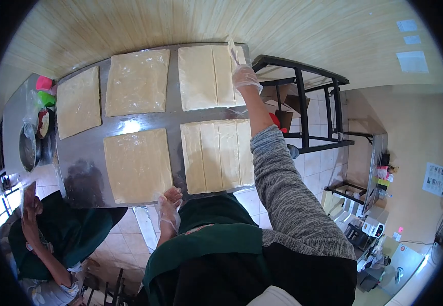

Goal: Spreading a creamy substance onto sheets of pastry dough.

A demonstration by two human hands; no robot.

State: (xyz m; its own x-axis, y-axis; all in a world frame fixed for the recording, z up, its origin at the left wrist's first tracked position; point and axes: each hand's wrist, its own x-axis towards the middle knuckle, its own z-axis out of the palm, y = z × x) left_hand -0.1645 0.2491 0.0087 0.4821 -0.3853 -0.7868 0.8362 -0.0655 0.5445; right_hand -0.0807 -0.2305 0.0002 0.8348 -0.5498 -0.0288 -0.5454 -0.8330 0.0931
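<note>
My right hand (246, 77), in a clear plastic glove, grips a thin flat tool (233, 51), probably a blade, over the right part of the upper right dough sheet (197, 78). Lengthwise lines score that sheet. Nearer me lies another dough sheet (210, 157), marked by several lengthwise cuts into strips. My left hand (170, 206), also gloved, rests at the table's near edge by the corner of an uncut dough sheet (137, 164). Nothing shows in its fingers. Two more uncut sheets, a far middle dough sheet (137, 82) and a left dough sheet (79, 101), lie on the metal table (141, 121).
A wall (149, 23) runs along the table's far side. To the right stands a black metal frame (301, 103), with cardboard boxes (288, 101) behind it. At left, a side table holds a metal bowl (28, 151). A co-worker (49, 237) stands at lower left.
</note>
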